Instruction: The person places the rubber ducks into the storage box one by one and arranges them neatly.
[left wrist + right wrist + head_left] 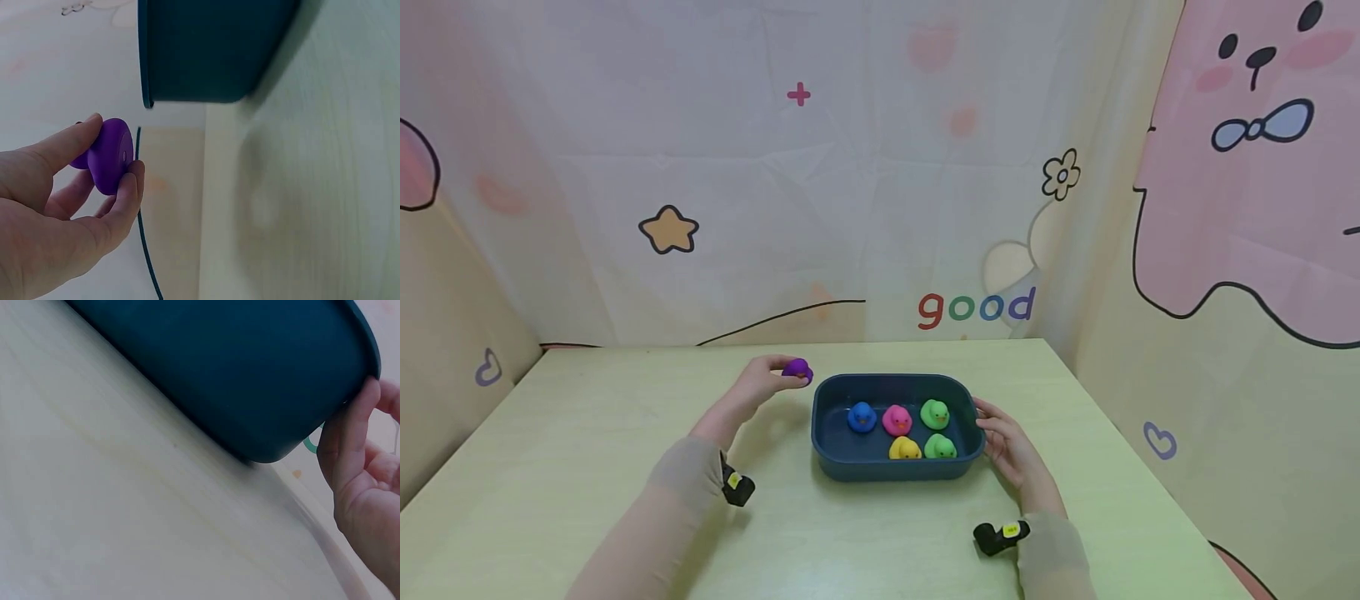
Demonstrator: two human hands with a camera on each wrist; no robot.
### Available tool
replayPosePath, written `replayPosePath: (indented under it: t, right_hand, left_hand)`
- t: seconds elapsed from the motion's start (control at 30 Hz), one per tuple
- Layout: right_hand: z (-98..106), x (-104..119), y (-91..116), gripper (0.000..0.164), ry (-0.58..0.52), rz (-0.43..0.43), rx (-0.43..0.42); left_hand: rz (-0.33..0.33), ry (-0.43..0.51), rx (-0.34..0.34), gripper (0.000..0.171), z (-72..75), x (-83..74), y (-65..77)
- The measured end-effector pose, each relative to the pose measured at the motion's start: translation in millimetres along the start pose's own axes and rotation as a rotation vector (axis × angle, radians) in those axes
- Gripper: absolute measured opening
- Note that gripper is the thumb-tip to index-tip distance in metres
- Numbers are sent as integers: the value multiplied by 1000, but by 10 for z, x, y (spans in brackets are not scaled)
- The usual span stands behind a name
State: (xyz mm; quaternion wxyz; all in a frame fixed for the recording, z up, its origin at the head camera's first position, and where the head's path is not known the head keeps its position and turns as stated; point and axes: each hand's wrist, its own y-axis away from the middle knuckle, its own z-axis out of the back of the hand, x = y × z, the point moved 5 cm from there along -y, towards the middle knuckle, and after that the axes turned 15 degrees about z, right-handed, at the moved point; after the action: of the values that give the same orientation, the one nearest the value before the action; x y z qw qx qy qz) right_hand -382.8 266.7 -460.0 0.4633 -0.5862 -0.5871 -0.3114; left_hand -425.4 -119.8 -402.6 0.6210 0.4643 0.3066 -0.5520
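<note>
My left hand pinches a purple toy duck between thumb and fingertips. It holds the duck in the air, left of the far left corner of a dark blue tub. In the left wrist view the flat underside of the purple duck shows. At the tub's right end, my right hand grips the rim with thumb and fingertips. Inside the tub sit a blue duck, a pink duck, a yellow duck and two green ducks, one behind the other.
The tub stands on a pale wooden table. A printed cloth hangs behind the table, with more printed cloth at both sides. Each wrist carries a small black camera.
</note>
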Motion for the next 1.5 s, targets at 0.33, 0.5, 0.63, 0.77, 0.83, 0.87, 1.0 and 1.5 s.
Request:
replayPosePath:
  t: [0.33, 0.5, 0.63, 0.77, 0.83, 0.87, 1.0, 1.5]
  right_hand:
    - [16, -14, -5, 28, 15, 4, -6]
    - [14, -13, -7, 28, 30, 3, -3]
    - [12, -18, -5, 29, 34, 7, -4]
    - [4, -18, 0, 30, 30, 15, 3]
    - [3, -18, 0, 30, 34, 18, 2]
    - [5, -18, -1, 30, 36, 21, -1]
    - [17, -27, -11, 30, 42, 17, -6]
    - [11, -23, -12, 29, 34, 1, -17]
  left_hand:
    - [-36, 3, 37, 46, -320, -252, 131]
    - [-46, -7, 61, 44, -490, -304, 180]
    - [-53, -44, 82, 42, -632, -327, 234]
    - [-58, -103, 72, 40, -751, -329, 267]
    - [-69, -139, 62, 39, -804, -332, 277]
    - [-72, -154, 55, 39, -829, -335, 281]
    - [-78, -223, 36, 36, -906, -342, 311]
    - [-105, -562, 19, 32, -1142, -312, 397]
